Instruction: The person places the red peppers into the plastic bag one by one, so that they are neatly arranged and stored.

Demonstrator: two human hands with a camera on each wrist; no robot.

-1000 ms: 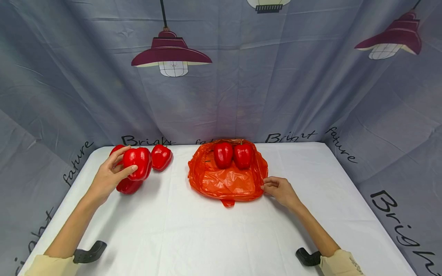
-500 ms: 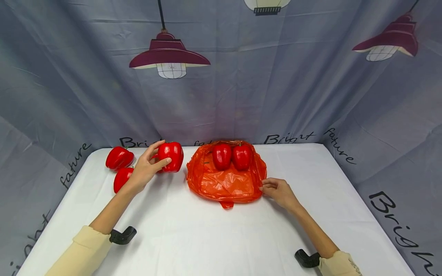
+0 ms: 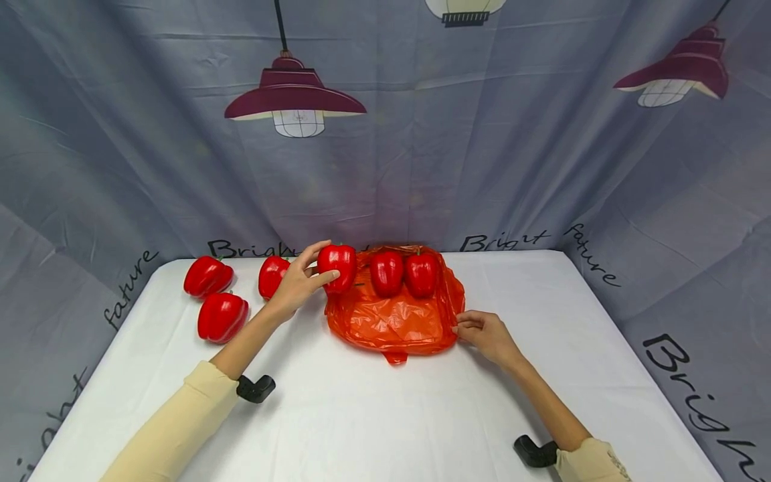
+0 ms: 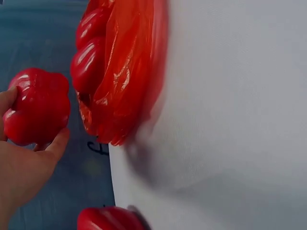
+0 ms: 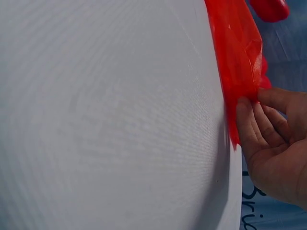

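Note:
My left hand (image 3: 301, 284) grips a red bell pepper (image 3: 338, 268) between thumb and fingers, at the left rim of an orange-red plastic bag (image 3: 394, 325). In the left wrist view that held pepper (image 4: 41, 106) is up off the table, apart from the bag (image 4: 125, 81). The bag lies spread open, and two bell peppers (image 3: 387, 273) sit side by side at its back. At the bag's right edge my right hand (image 3: 490, 337) pinches the plastic; the right wrist view shows its thumb and fingers (image 5: 244, 112) on the bag's rim (image 5: 240, 62).
Three more red bell peppers lie on the left of the white table (image 3: 385, 422): one at the back (image 3: 208, 276), one nearer (image 3: 223, 317), and one (image 3: 272, 276) partly behind my left hand. A grey printed curtain (image 3: 385, 161) stands behind the table.
My left hand has carried the bell pepper rightward from the pepper group to the bag's left edge. The right hand has stayed on the bag's right edge.

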